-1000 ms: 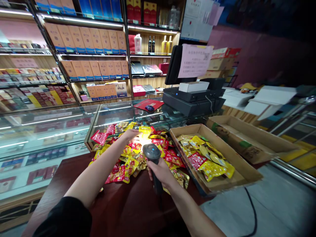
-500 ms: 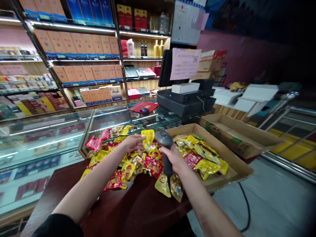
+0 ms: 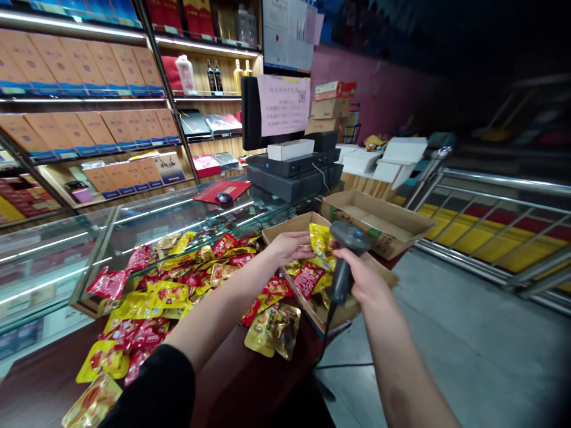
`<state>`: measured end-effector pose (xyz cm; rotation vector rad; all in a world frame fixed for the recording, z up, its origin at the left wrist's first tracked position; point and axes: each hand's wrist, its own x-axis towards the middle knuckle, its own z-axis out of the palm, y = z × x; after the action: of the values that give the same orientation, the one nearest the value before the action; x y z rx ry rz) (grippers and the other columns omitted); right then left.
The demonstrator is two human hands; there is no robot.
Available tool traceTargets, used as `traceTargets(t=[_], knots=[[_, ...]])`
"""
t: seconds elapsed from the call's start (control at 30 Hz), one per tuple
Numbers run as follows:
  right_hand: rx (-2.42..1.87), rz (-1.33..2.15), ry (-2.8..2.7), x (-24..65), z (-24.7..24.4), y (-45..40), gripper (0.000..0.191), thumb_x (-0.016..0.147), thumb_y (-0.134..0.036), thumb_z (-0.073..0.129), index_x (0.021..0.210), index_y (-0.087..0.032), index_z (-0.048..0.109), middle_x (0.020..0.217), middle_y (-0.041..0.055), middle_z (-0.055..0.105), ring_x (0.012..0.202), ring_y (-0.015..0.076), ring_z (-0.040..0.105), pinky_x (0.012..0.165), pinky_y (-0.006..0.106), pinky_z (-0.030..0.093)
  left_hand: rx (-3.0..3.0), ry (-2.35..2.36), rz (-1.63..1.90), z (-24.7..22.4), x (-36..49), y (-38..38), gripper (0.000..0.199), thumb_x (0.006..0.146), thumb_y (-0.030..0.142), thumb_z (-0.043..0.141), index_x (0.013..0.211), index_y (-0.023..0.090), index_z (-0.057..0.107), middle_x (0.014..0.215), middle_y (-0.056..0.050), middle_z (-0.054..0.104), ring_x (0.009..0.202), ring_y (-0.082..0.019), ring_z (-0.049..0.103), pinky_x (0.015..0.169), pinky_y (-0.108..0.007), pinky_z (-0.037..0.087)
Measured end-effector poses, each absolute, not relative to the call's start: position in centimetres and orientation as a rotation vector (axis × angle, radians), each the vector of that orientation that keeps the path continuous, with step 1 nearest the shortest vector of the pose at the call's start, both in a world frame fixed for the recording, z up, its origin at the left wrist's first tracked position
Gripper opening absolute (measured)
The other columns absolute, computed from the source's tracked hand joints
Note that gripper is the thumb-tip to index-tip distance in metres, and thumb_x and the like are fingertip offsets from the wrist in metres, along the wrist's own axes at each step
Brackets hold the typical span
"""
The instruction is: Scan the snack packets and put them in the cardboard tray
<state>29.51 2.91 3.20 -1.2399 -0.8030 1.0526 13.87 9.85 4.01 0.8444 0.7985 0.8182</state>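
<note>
Over the near cardboard tray (image 3: 314, 321), my left hand (image 3: 292, 246) pinches a yellow snack packet (image 3: 319, 239) by its left edge. Close on its right, my right hand (image 3: 362, 274) is wrapped round the handle of a dark grey barcode scanner (image 3: 343, 270), whose head shows a small blue light. The scanner's cable hangs down past the tray. More yellow and red packets, among them a red packet (image 3: 307, 279), lie in the tray below, partly hidden by my hands. Left of the tray, a heap of yellow, red and gold packets (image 3: 169, 295) spreads over the counter.
A second cardboard tray (image 3: 370, 217) stands behind the first. At the back are a monitor (image 3: 250, 113) with a paper sheet, a black cash drawer (image 3: 289, 178) and a mouse (image 3: 223, 197). Boxed goods fill the left shelves. A metal railing (image 3: 482, 238) runs at the right.
My view has turned right. Both hands have moved from over the packet heap to over the near cardboard tray, carrying the yellow packet and the scanner along.
</note>
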Motion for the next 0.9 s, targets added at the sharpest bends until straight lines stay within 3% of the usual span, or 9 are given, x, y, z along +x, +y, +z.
traceTargets(t=[0.2,0.53,0.7,0.8,0.9], knots=[[-1.233,0.988,-0.832,30.2,2.9,2.4,0.032,0.056,-0.027,0.069,0.085,-0.017,0.069,0.092,0.0056,0.071,0.091,0.0235,0.064,0.074,0.031,0.049,0.846,0.907,0.844,3.3,13.1,9.4,0.032,0.075,0.013,0.071,0.106,0.008,0.067,0.096,-0.014,0.07,0.079,-0.02,0.069,0.075,-0.037,0.059],[-1.049,1.356,-0.981,20.5,2.0,1.6,0.033,0.059,-0.023,0.07,0.092,-0.02,0.07,0.102,0.0033,0.071,0.109,0.0224,0.059,0.092,0.03,0.044,0.872,1.09,1.09,3.1,-1.8,2.7,0.033,0.077,0.017,0.069,0.11,0.009,0.065,0.105,-0.015,0.068,0.094,-0.023,0.067,0.08,-0.035,0.057],[-1.112,1.535,-1.06,15.6,-0.4,1.0,0.029,0.059,-0.023,0.069,0.088,-0.019,0.069,0.097,0.0044,0.071,0.099,0.0222,0.063,0.082,0.028,0.047,0.836,1.283,1.215,0.4,-7.4,-1.0,0.035,0.075,0.025,0.072,0.108,0.014,0.067,0.111,-0.011,0.067,0.095,-0.021,0.065,0.079,-0.032,0.057],[-1.162,1.576,-1.153,14.0,-1.8,0.6,0.03,0.059,-0.025,0.069,0.088,-0.018,0.069,0.092,0.0047,0.071,0.094,0.0218,0.063,0.081,0.029,0.047,0.815,1.337,1.213,-1.2,-7.8,-3.0,0.035,0.075,0.028,0.071,0.107,0.016,0.067,0.11,-0.01,0.067,0.095,-0.021,0.065,0.072,-0.029,0.058],[-1.218,1.52,-1.294,13.5,-3.2,0.7,0.031,0.063,-0.028,0.068,0.092,-0.017,0.069,0.095,0.0045,0.071,0.095,0.0221,0.062,0.087,0.032,0.045,0.808,1.421,1.095,-3.0,-6.6,-4.4,0.036,0.074,0.029,0.071,0.106,0.014,0.066,0.095,-0.011,0.069,0.076,-0.019,0.068,0.055,-0.025,0.056]])
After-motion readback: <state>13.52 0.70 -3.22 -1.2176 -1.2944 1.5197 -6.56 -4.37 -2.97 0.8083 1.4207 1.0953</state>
